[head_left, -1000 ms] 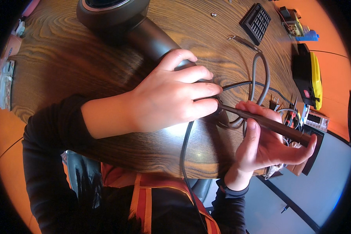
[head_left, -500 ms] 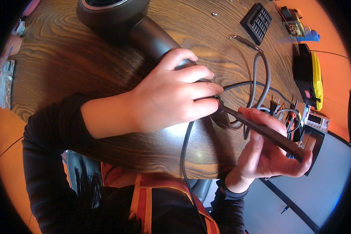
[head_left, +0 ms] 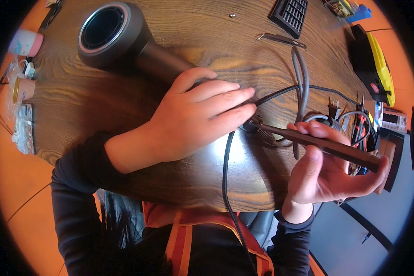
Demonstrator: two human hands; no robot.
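Note:
A dark grey hair dryer [head_left: 145,41] lies on the wooden table, its round open end up at the far left and its handle slanting toward me. My left hand [head_left: 184,115] is laid over the handle's lower part, fingers curved around it and pressing it. In my right hand [head_left: 324,177] is a dark screwdriver [head_left: 338,147], pinched between thumb and fingers, with one finger against its back end. Its thin shaft points at the handle's bottom end, where a black cord and ribbed sleeve show. Whether the tip sits in a screw cannot be made out.
A black bit case [head_left: 290,17], tweezers [head_left: 284,40] and a small screw [head_left: 232,15] lie at the back. Looped grey cable [head_left: 303,76] lies by my right hand. A black-and-yellow case [head_left: 375,69] stands right. A black cord [head_left: 225,179] hangs over the near edge.
The view has shifted, bringing more of the hair dryer into sight. My left fingers lie straighter on the handle. The screwdriver stays in my right hand, pointed at the handle's end.

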